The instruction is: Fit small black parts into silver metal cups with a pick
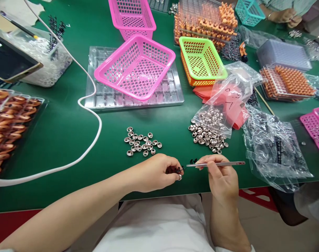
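My left hand (pixel 155 173) is closed on a thin black plastic piece (pixel 179 170), most of it hidden by the fingers. A small silvery cup (pixel 180 177) shows at its thumb tip. My right hand (pixel 222 176) pinches metal tweezers (pixel 227 163), whose tips point left at the black piece. A few tiny black parts (pixel 193 161) lie on the table just beyond the tweezers. Small silvery metal cups with holes (pixel 140 137) are spread beyond my left hand. A denser heap of the same cups (pixel 209 136) lies beyond my right hand, partly under a clear bag (pixel 214 115).
Pink baskets (pixel 135 64) and a green basket (pixel 201 59) stand farther back, one pink basket on a clear tray (pixel 96 101). A white cable (pixel 100 127) crosses the left side near a phone (pixel 12 57). Trays of orange parts (pixel 9 129) flank the table. Another person's hands (pixel 285 16) are at the far right.
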{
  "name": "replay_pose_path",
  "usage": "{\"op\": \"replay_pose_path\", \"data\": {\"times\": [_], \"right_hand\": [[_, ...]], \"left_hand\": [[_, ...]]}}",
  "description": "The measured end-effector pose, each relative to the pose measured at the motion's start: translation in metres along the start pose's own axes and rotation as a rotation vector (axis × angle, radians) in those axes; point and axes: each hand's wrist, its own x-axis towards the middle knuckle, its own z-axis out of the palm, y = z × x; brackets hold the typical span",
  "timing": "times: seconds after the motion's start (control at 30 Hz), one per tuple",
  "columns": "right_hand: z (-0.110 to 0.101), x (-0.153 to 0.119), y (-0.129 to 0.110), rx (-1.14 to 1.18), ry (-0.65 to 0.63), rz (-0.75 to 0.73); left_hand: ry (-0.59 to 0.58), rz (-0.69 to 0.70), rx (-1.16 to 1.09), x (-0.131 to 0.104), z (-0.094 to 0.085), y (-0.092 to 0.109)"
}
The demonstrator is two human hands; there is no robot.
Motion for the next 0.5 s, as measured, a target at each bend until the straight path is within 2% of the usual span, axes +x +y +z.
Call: {"op": "replay_pose_path", "data": {"times": [0.17, 0.3, 0.5], "right_hand": [[-0.005, 0.004, -0.010, -0.017, -0.060, -0.127], [-0.005, 0.004, -0.013, -0.085, -0.136, -0.106], [0.000, 0.005, -0.012, -0.068, -0.105, -0.143]], "left_hand": [[-0.011, -0.027, -0.016, 0.001, 0.001, 0.000], [-0.036, -0.026, -0.045, 0.002, 0.001, 0.001], [-0.082, -0.086, -0.146, 0.001, 0.000, 0.005]]}}
